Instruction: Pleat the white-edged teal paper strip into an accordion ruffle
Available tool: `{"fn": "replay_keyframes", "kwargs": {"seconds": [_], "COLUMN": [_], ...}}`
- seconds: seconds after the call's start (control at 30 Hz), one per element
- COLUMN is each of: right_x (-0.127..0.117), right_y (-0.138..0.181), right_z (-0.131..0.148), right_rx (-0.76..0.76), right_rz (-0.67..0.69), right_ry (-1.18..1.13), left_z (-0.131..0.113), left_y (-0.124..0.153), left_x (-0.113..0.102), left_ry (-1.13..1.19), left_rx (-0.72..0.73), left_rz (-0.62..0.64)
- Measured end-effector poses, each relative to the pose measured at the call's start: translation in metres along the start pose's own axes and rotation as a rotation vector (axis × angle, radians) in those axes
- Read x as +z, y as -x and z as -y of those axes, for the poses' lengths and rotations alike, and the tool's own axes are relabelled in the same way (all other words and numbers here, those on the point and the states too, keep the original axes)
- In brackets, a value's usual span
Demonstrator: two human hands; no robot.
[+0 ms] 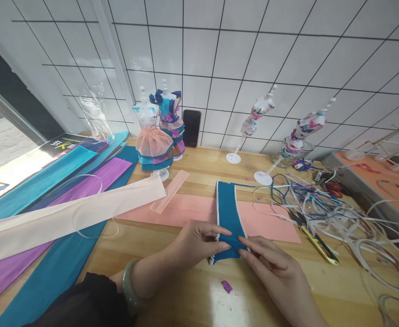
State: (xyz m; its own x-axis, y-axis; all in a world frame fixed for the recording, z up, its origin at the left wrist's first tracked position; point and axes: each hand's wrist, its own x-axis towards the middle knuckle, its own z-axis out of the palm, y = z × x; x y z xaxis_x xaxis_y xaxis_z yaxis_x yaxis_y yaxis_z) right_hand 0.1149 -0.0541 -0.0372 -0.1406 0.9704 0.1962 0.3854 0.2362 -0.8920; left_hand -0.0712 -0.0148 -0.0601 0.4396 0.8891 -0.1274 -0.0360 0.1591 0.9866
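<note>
Fingers (224,246) | left hand (192,243), right hand (274,268) | seemingly pinch teal strip (227,209) end

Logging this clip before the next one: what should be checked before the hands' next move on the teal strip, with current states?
1. Grip of left hand on teal strip, near end: ok.
2. Grip of right hand on it: ok.
3. Strip flat on pink strip beyond the fingers: ok.
4. White trim unbroken under the fingers: cannot tell.
5. Table by the hands free of scraps: not ok, purple scrap there.
6. Yellow snips apart from right hand: ok.
</note>
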Motion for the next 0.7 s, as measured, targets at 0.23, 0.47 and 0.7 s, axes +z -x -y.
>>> {"fn": "replay_keyframes", "kwargs": {"seconds": [0.23,0.47,0.7], "right_x": [-0.002,-0.002,-0.003], "right_y": [0.0,-0.001,-0.002], "right_z": [-0.002,-0.001,-0.002], "right_rx": [-0.123,-0.146,-0.173], "right_rz": [0.092,0.106,0.096], "right_ry": [0.096,0.155,0.212], "left_z": [0.0,-0.007,-0.013], "left_y": [0.001,0.003,0.004], "left_x": [-0.001,0.0,0.002], "left_ry": [-0.043,-0.184,-0.238], "left_rx": [0.042,0.038,0.039], "left_rz": [0.009,-0.038,-0.068]}}
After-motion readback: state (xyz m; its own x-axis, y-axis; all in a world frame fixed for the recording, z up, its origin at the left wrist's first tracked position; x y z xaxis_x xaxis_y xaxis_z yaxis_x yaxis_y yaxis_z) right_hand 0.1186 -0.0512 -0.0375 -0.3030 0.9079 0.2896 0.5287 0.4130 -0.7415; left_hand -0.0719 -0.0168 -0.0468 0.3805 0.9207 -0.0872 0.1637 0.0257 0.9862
